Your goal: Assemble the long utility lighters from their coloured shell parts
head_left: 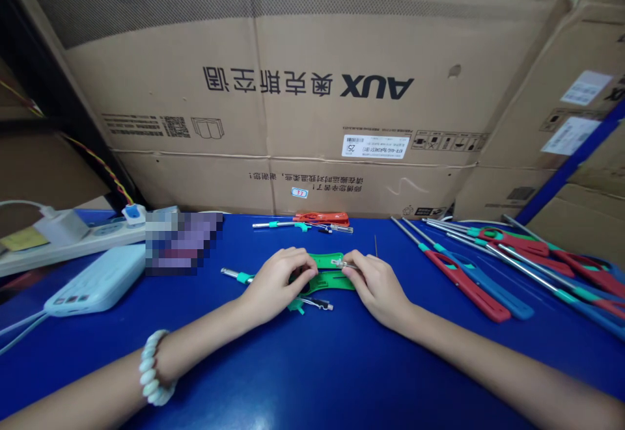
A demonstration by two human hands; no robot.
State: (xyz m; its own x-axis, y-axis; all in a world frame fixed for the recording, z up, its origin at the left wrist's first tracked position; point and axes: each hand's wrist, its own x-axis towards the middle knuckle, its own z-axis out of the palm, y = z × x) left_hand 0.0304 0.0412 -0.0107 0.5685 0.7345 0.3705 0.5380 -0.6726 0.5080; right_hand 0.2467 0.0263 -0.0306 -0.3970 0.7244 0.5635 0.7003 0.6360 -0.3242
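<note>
Two green lighter casing halves (333, 281) lie on the blue table between my hands. My left hand (279, 282) is curled with thumb and fingers closed on the left end of the casing; its fingers hide part of it. My right hand (378, 285) pinches a small clear part with a metal tip (338, 263) over the casing's right end. A metal lighter tube (229, 272) with a green collar sticks out left of my left hand. Just below the casing are a small green trigger (296, 306) and a black igniter with wires (319, 303).
Behind lies an orange-red casing (322, 218) with its loose parts. Red and blue long lighters (469, 287) lie at the right, and a thin metal pin (375, 245) nearby. On the left are a light blue power bank (97, 280) and a power strip (110, 231). Cardboard (293, 131) walls the back.
</note>
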